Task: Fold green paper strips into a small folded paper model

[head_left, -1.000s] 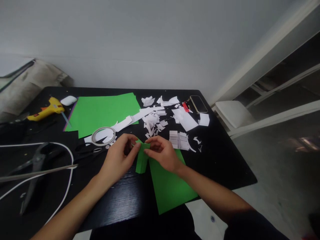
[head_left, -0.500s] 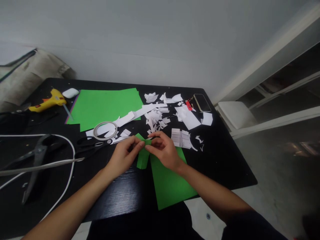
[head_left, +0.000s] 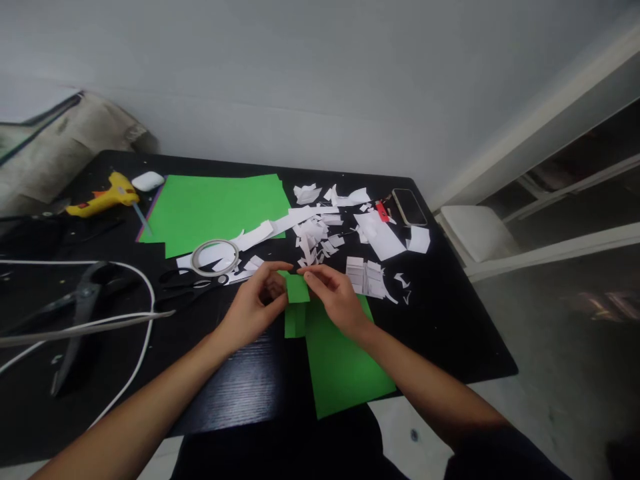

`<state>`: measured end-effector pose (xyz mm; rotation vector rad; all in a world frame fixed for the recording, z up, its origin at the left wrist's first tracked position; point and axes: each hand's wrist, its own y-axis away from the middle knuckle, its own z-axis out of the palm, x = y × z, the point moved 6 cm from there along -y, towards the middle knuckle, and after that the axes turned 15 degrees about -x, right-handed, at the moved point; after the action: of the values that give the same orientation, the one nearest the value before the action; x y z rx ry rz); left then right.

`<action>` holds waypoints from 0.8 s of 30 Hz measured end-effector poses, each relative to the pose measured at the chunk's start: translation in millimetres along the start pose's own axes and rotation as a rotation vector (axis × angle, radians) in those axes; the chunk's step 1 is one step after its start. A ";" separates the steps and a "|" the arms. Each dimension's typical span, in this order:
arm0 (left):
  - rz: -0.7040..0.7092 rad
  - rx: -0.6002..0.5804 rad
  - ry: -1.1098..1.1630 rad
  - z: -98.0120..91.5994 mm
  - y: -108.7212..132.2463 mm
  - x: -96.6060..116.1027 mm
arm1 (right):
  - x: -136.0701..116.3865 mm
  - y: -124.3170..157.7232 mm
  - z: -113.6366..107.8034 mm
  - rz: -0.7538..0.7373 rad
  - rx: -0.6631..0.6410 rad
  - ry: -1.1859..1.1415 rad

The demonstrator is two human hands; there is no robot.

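A small folded piece of green paper [head_left: 299, 289] is held between my two hands above the table's front part. My left hand [head_left: 256, 300] grips its left side, thumb in front and fingers behind. On the right, my right hand [head_left: 336, 298] pinches its upper right edge between thumb and fingers. The piece has a square flap at the top and a narrower creased strip hanging below. Under my right hand and forearm lies a larger green sheet [head_left: 345, 373], reaching to the table's front edge. My fingertips behind the paper are partly hidden.
Scissors [head_left: 195, 285] and a tape roll [head_left: 215, 258] lie left of my hands. Beyond are green sheets [head_left: 220, 207], white paper scraps [head_left: 313, 230], folded white paper [head_left: 365, 276] and a phone [head_left: 409, 207]. A yellow glue gun [head_left: 107, 195], pliers [head_left: 80, 320] and a white cable [head_left: 145, 347] occupy the left.
The green piece has been turned so its square top flap now faces me. My fingers have shifted to its upper edges, and the view has moved slightly.
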<state>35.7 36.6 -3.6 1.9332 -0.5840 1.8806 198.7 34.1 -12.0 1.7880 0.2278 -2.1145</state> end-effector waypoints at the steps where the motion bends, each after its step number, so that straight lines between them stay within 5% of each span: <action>1: -0.003 0.015 -0.002 -0.9 -0.1 -1.1 | 1.5 -0.1 1.4 0.014 -0.020 -0.025; 12: -0.031 0.095 0.074 -9.3 -2.9 -5.0 | -0.8 1.9 7.2 -0.037 -0.193 -0.054; 24: -0.118 -0.026 0.132 -1.3 -4.0 -5.8 | -9.3 0.5 -8.7 -0.016 0.085 0.083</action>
<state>36.7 40.9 -9.3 1.7700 -0.4430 1.8994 208.1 38.3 -4.5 1.9316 0.1758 -2.0918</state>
